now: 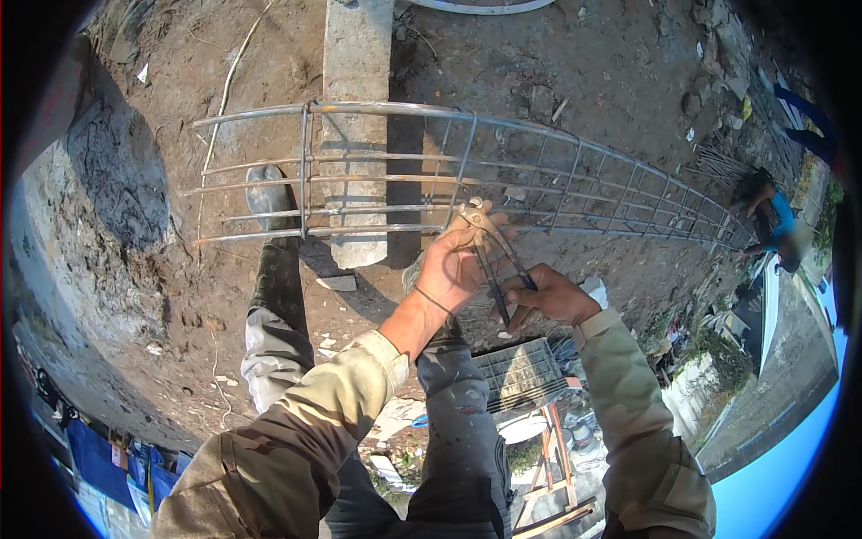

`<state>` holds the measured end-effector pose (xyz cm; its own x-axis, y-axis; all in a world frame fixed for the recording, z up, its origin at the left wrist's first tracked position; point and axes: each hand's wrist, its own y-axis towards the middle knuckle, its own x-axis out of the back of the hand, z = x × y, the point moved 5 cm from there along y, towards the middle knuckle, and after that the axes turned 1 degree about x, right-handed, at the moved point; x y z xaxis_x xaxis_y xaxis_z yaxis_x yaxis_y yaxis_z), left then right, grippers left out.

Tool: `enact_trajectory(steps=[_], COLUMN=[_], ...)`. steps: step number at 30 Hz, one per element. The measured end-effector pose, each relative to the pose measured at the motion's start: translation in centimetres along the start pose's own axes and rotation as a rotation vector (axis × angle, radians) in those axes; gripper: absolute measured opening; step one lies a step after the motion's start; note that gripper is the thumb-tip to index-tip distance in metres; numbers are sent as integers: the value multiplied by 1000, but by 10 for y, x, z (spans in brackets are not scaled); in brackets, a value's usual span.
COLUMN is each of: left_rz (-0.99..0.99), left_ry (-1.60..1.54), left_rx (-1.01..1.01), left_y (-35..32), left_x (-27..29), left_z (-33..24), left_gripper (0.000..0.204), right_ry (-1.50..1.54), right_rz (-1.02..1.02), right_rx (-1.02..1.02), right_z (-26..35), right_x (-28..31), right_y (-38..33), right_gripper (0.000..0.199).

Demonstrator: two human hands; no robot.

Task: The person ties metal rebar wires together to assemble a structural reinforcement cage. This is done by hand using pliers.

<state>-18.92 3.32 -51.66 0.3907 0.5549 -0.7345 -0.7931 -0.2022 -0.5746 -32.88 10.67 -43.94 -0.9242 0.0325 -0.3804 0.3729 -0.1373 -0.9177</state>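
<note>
A long cage of steel reinforcing bars (386, 162) lies across the dirt in front of me, running from left to far right. My left hand (453, 265) reaches to the cage's near bar at a stirrup and grips the head end of metal pincers (489, 247). My right hand (549, 295) closes around the pincers' dark handles, just right of and below my left hand. The pincer jaws sit at the near bar, where tie wire is too thin to make out.
A concrete post (357, 54) lies under the cage. My booted left foot (268, 193) stands beneath the bars. Another person in blue (779, 220) crouches at the cage's far right end. A grey block (521, 373) and wooden trestle (552, 467) are near my legs.
</note>
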Motion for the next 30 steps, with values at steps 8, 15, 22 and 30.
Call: enact_trajectory(steps=[8, 15, 22, 30], left_rz=[-206, -636, -510, -797], left_ry=[24, 571, 1243, 578], left_rx=[-40, -341, -489, -340], left_y=[10, -8, 19, -20], left_x=[26, -18, -42, -31], left_z=[-8, -13, -21, -26], left_gripper=[29, 19, 26, 27], right_ry=[251, 151, 390, 237], right_rz=[207, -70, -422, -578], right_rx=[152, 339, 397, 339], right_z=[-27, -3, 10, 10], right_x=[-50, -25, -7, -6], right_y=[-27, -70, -58, -69], right_gripper=[40, 27, 22, 23])
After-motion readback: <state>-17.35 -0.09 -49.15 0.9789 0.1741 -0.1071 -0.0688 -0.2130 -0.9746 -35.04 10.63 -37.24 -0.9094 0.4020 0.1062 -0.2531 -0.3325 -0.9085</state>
